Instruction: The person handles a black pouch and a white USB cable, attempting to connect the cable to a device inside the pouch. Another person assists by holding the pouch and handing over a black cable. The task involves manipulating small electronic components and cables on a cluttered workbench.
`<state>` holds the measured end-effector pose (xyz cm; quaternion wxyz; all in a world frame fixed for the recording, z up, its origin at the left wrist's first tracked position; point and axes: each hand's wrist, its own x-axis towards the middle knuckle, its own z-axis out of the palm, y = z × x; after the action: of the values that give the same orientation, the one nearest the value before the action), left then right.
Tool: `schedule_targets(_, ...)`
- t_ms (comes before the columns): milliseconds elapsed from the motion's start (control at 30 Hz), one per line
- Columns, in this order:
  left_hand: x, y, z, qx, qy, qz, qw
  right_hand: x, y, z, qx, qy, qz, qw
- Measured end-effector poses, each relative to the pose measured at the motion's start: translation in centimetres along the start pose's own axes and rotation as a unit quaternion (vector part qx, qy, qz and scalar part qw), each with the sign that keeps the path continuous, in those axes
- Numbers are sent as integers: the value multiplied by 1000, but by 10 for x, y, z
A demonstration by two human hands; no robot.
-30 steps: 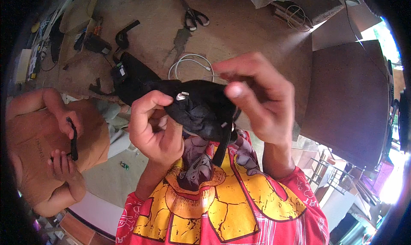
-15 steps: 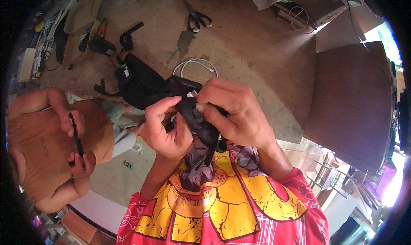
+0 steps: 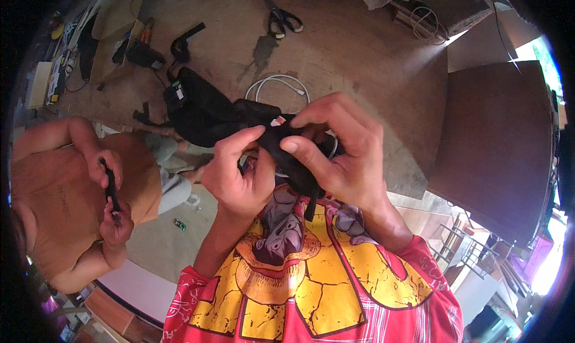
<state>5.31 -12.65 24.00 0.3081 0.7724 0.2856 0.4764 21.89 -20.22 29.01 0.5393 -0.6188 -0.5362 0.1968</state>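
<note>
My left hand pinches the near end of a black fabric piece with straps, which stretches away to the upper left. On its other side my right hand grips the same cloth, thumb and forefinger spread along the edge. Between my fingertips a small white-and-red piece pokes out of the black material; its kind I cannot make out. A white cable loops just beyond, and a bit of white cord also shows by my right fingers. A dark box with a pale label lies on the fabric's far end.
Black-handled scissors lie on the brown worktop. A black strap and an open cardboard box with tools are farther left. At the left a co-worker holds a thin black piece. A brown panel stands at right.
My right hand has shifted slightly right and opened its thumb away from the forefinger. The fabric between my hands has turned, and white cord now shows beside the right fingers.
</note>
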Motion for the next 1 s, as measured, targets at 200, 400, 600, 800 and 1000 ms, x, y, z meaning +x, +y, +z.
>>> schedule_targets(200,8,-12,3,11,-17,79,997,-4,0,4,27,-65,114,991)
schedule_targets(400,24,-4,-15,118,-39,142,982,-1,3,3,23,-90,68,993)
schedule_targets(600,19,-7,-12,68,-29,96,993,7,1,2,14,-132,42,990)
schedule_targets(800,14,-1,-12,32,-44,32,998,8,9,-4,212,-194,214,934)
schedule_targets(1000,12,-10,-11,-1,-89,-21,996,0,28,1,221,-161,275,922)
